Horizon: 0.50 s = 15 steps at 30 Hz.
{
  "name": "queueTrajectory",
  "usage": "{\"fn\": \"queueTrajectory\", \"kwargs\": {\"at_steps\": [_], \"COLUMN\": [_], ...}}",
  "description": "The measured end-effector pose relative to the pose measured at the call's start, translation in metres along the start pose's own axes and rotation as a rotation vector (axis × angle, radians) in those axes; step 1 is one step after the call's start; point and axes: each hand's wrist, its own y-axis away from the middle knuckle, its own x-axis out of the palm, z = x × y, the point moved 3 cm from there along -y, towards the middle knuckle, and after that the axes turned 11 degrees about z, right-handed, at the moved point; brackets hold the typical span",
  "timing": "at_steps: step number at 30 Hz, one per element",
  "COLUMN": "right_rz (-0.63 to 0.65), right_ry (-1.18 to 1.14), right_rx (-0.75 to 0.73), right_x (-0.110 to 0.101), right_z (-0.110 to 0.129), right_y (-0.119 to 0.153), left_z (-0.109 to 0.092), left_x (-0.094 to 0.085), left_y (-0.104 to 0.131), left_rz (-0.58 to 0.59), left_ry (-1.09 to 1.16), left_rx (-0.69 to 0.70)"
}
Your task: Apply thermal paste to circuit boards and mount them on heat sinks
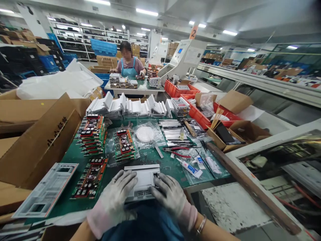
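A light-grey plastic housing [143, 179] with square openings along its front side is at the near edge of the green table, between my gloved hands. My left hand [116, 194] grips its left end, fingers laid over the top. At the right end, the fingers of my right hand [173, 194] press against its side and corner. To the left lie a circuit board [90, 177] and a flat grey panel with cutouts [46, 189]. Behind the housing is a stack of circuit boards [124, 144] on plastic film, with a taller board stack [90, 134] to its left.
Red-handled pliers [179, 152], a glue tube [190, 168] and metal strips [173, 132] lie to the right. White housings [130, 106] line the back. A cardboard box [37, 144] borders the left; red crates [198, 113] stand right. A co-worker [129, 63] sits at a far table.
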Motion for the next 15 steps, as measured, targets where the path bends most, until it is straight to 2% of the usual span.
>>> {"fn": "queueTrajectory", "kwargs": {"at_steps": [8,12,15], "right_rz": [-0.040,-0.010,0.058], "right_ry": [0.011,-0.019,-0.080], "right_rx": [0.003,-0.005,-0.029], "right_x": [0.009,-0.003,-0.015], "right_z": [0.004,0.002,-0.009], "right_y": [0.006,0.007,0.000], "left_z": [-0.002,-0.004,-0.002], "left_x": [0.003,0.001,-0.004], "left_y": [-0.003,0.000,-0.003], "left_rz": [0.051,0.027,-0.022], "left_ry": [0.002,-0.041,-0.103], "left_rx": [-0.005,0.045,0.088]}}
